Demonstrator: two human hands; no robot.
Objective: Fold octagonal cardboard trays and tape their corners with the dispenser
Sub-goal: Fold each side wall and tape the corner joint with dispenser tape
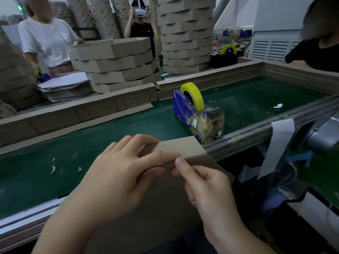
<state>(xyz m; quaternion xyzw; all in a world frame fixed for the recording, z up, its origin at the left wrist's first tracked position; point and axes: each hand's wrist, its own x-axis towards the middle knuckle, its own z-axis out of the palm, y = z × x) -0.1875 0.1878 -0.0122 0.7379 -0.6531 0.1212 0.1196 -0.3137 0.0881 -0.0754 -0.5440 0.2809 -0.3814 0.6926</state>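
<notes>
In the head view, the left hand point(119, 173) curls over a raised flap of the cardboard tray point(180, 146) and grips it. The right hand point(207, 189) pinches the same corner between thumb and forefinger, touching the left fingertips. The hands hide the tray's middle. Beyond the grip, to its right, the tape dispenser point(185, 110) stands on the green belt point(110, 129). Cardboard scraps point(53, 169) lie left of the grip. Far beyond it, folded trays point(117, 65) are stacked beside flat blanks point(66, 87).
</notes>
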